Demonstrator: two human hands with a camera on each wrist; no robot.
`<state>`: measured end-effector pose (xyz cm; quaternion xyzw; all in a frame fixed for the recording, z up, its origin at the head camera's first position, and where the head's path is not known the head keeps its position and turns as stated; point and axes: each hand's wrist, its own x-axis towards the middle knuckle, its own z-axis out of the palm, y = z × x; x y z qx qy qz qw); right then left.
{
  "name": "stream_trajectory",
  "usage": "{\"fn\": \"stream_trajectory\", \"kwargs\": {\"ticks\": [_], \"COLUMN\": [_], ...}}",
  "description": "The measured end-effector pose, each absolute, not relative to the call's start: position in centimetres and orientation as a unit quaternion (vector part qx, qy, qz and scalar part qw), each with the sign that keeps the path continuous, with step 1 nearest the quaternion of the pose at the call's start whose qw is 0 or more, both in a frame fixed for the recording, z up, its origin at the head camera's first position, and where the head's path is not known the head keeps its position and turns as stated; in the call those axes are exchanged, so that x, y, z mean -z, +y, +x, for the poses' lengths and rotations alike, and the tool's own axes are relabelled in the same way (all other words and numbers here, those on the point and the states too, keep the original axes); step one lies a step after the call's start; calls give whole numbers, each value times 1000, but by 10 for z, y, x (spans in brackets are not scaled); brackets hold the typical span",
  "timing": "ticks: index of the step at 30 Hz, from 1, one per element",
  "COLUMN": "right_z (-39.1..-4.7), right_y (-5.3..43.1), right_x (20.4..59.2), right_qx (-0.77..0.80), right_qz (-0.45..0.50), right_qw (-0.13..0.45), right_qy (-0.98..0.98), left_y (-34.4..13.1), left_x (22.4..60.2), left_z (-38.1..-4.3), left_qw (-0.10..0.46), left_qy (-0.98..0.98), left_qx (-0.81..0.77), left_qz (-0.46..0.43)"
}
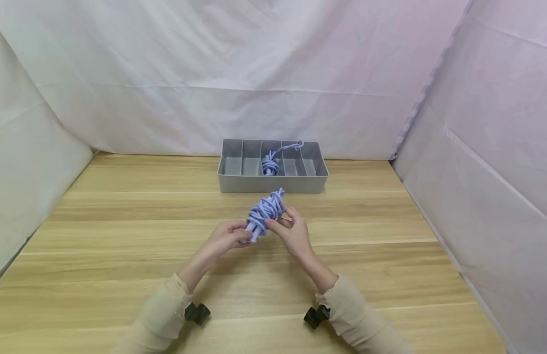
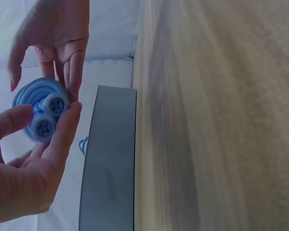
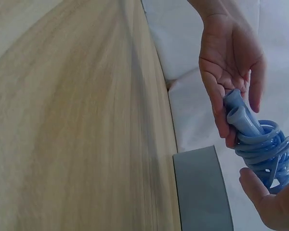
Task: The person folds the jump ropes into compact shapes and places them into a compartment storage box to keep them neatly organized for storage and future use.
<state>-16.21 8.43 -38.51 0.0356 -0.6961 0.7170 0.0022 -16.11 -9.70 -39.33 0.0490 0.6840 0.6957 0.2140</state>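
Note:
A light-blue jump rope [image 1: 266, 209] is held above the table, its cord wound in a bundle around its two handles [image 3: 244, 121]. My left hand [image 1: 226, 237] grips the handle ends, thumb on one side and fingers on the other. The handles' round end caps face the left wrist camera. On the other side, my right hand [image 1: 296, 236] holds the wound cord between thumb and fingers. Behind them, a second light-blue jump rope [image 1: 271, 166] lies in the middle compartment of a grey divided box [image 1: 273, 184], with a loop of cord reaching over to the right.
The box stands at the back of the wood-grain table [image 1: 136, 236], near a white cloth backdrop [image 1: 176, 108]. White cloth walls [image 1: 485, 172] flank the table on both sides. Dark wrist cameras [image 1: 317, 316] sit at the sleeves.

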Motion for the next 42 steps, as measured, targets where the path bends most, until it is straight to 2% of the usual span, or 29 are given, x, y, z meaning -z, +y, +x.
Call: {"fn": "stream_trajectory", "kwargs": {"ticks": [6, 13, 19, 23, 25, 32, 34, 39, 42], "right_z": [-173, -205, -245, -270, -280, -307, -311, -317, -319], "right_y": [93, 106, 123, 126, 126, 131, 133, 136, 137], "right_x": [381, 367, 353, 349, 349, 352, 352, 352, 352], "right_qx": [-727, -740, -734, -720, -717, -729, -712, -639, -615], "right_qz": [-9, -29, -70, -82, -96, -92, -72, -9, 23], "right_qw": [-26, -33, -44, -28, -13, 15, 22, 61, 76], "right_qy": [-686, -672, -674, -688, -690, -678, -699, -766, -784], "left_y": [-90, -62, -34, -21, -17, -8, -5, 0, 1], "left_x": [390, 383, 372, 368, 366, 362, 363, 365, 366], "left_z": [-172, -199, -230, -251, -259, -281, -284, -286, -286], "left_qw": [231, 203, 173, 149, 122, -43, -45, -3, -6], "left_qy": [708, 663, 635, 640, 676, 829, 843, 847, 851], "left_qx": [-661, -721, -750, -750, -725, -556, -532, -520, -510], "left_qz": [95, -10, -56, -71, -55, 42, 62, 108, 126]}}
